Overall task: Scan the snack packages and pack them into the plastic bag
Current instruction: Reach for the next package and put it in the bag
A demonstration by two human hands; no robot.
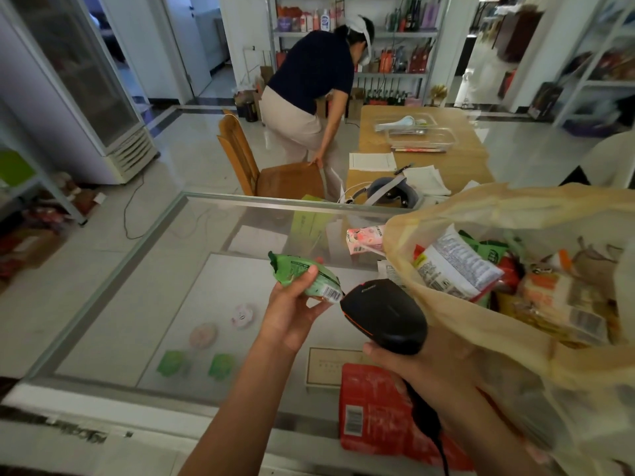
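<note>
Left hand: my left hand (292, 310) grips the green snack package (305, 278), thumb across its top and fingers beneath, barcode end turned towards 3 o'clock.
Right hand: my right hand (429, 365) is wrapped round the handle of the black barcode scanner (385, 314), partly veiled by the bag. The scanner head points to 10 o'clock, just beside the package's barcode.
Plastic bag: the translucent yellowish plastic bag (515, 214) is at my 3 o'clock, mouth open, holding a white printed packet (453, 266) among other snacks.
Worktop: on the glass worktop (137, 304), a red package (371, 407) lies at 6 o'clock beneath my right wrist. A pink package (364, 239) lies at 12 o'clock from the scanner, against the bag's edge.
Background: a person (309, 80) bends over a wooden chair (275, 173) at 12 o'clock.
</note>
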